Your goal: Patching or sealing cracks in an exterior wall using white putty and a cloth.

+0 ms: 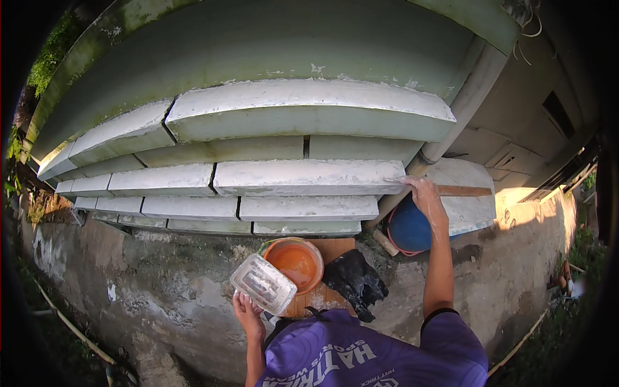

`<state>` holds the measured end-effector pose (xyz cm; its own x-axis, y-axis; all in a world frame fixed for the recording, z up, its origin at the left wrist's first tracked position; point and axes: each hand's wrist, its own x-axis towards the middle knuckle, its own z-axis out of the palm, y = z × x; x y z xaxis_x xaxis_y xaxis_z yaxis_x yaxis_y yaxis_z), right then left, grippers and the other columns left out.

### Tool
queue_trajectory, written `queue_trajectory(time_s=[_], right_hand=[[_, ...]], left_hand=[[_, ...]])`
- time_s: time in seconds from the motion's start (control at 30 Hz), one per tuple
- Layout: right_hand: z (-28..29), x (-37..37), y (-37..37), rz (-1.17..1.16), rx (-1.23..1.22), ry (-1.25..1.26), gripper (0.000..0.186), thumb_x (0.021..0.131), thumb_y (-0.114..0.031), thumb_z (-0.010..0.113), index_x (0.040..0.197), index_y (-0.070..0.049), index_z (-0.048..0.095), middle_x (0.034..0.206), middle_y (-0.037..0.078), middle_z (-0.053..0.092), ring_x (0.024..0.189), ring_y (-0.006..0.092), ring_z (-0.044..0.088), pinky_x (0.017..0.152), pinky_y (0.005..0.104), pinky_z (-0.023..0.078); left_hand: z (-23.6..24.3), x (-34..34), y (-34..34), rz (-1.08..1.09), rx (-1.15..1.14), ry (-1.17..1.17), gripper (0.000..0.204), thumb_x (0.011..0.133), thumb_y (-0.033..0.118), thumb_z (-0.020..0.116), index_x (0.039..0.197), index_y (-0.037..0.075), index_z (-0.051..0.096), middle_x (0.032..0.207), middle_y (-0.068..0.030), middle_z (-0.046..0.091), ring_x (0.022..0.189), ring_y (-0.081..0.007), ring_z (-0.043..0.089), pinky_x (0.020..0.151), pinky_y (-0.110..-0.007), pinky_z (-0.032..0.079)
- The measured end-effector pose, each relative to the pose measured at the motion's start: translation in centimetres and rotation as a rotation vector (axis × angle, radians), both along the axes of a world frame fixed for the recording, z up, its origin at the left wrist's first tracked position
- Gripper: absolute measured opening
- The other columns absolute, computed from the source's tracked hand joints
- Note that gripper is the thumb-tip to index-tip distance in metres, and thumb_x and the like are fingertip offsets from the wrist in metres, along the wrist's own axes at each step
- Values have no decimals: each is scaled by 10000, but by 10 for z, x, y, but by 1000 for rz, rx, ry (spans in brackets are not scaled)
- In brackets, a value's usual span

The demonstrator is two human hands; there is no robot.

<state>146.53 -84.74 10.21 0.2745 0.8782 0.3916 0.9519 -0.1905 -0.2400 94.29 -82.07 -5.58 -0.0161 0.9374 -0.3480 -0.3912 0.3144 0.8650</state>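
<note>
A shallow, clear plastic container [264,282] smeared with white residue is gripped at its near edge by my left hand [248,315]. Just beyond it stands an orange bucket [294,263], which it partly overlaps. My right arm reaches up to the right, where my right hand [424,193] touches the right end of a white-coated ledge [309,175]. Its fingers are bent together there, and whatever they may hold is too small to make out. White smears mark the right wrist and forearm.
More pale ledges [309,97] step up the wall. A grey pipe [445,129] runs down at their right end. Under my right arm are a blue basin [409,226] and a pale slab [461,187] with a wooden strip. A black plastic bag [356,282] lies beside the bucket.
</note>
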Motion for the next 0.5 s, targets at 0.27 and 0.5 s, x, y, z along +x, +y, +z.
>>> queue_trajectory(time_s=[0.27,0.5], right_hand=[[-68,13,24,-2,86,-147,363,771,67,541,1066,-67,705,1071,168,687,1012,355,640,901,425,503],[-5,-20,-1,-80,120,63,375,780,87,524,1073,-68,700,1062,168,690,1015,363,635,897,421,499]], left_hand=[[3,7,3,-60,0,-2,412,1001,182,520,1375,85,377,1254,4,570,834,-52,596,572,-184,473],[2,5,-2,16,-6,32,405,988,178,540,1353,78,395,1210,10,585,802,-44,577,547,-178,461]])
